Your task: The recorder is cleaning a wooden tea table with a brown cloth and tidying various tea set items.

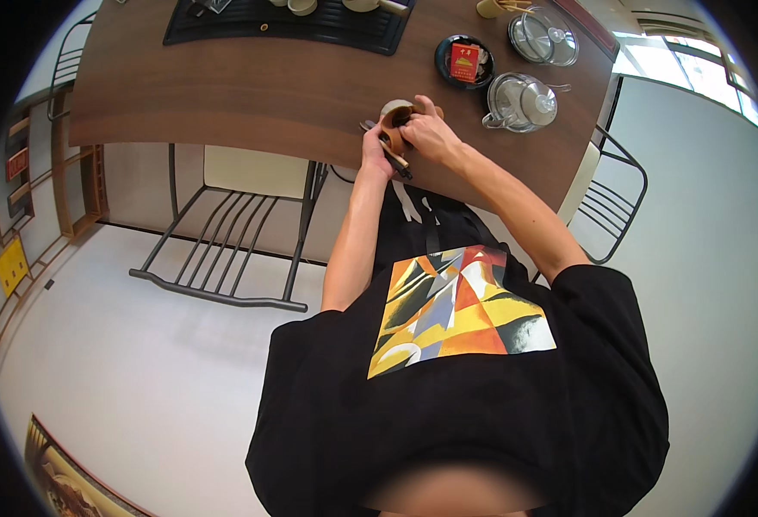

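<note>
Over the near edge of the wooden table, my left hand (375,154) grips a brown hollow holder (392,137), apparently wood or bamboo. Several slim tea tools (397,161) with dark ends are held in the same hand and stick out towards me. My right hand (429,132) is at the holder's mouth, its fingers bent into or against the opening; what they touch inside is hidden. A pale round piece (397,105) shows just beyond the holder, partly covered by it.
On the table (256,90) stand a black tea tray (327,32) with cups, a dark bowl (443,71) holding a red packet (464,61), a glass teapot (521,103) and another glass pot (540,39). Metal-framed chairs (237,245) (611,207) flank me.
</note>
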Demonstrator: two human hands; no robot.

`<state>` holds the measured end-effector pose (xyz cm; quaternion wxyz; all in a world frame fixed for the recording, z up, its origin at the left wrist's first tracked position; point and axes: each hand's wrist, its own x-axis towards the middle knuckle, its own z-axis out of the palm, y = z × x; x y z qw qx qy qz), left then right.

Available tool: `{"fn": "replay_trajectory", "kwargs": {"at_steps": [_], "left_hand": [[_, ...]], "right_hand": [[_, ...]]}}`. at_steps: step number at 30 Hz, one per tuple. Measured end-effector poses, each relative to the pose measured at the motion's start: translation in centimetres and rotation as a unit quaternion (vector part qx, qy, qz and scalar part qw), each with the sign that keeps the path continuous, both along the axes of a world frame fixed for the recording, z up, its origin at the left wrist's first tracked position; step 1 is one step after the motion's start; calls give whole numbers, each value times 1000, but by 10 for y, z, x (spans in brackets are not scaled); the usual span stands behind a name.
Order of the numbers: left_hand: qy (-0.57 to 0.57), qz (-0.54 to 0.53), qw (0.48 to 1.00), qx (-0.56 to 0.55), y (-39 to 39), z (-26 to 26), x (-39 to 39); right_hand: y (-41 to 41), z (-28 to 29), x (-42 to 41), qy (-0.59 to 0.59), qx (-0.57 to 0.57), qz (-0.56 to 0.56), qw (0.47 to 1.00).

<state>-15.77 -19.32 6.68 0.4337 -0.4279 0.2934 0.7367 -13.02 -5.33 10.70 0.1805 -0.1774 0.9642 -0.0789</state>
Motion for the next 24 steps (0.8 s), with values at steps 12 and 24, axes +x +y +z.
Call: {"fn": "replay_trajectory", "kwargs": {"at_steps": [12, 24], "left_hand": [[-17, -31, 995, 98, -7, -12, -5], [-45, -133, 987, 81, -21, -34, -20]], "right_hand": [[-23, 7, 4, -93, -168, -179, 965], [9, -5, -8, -6, -29, 105, 994]]}}
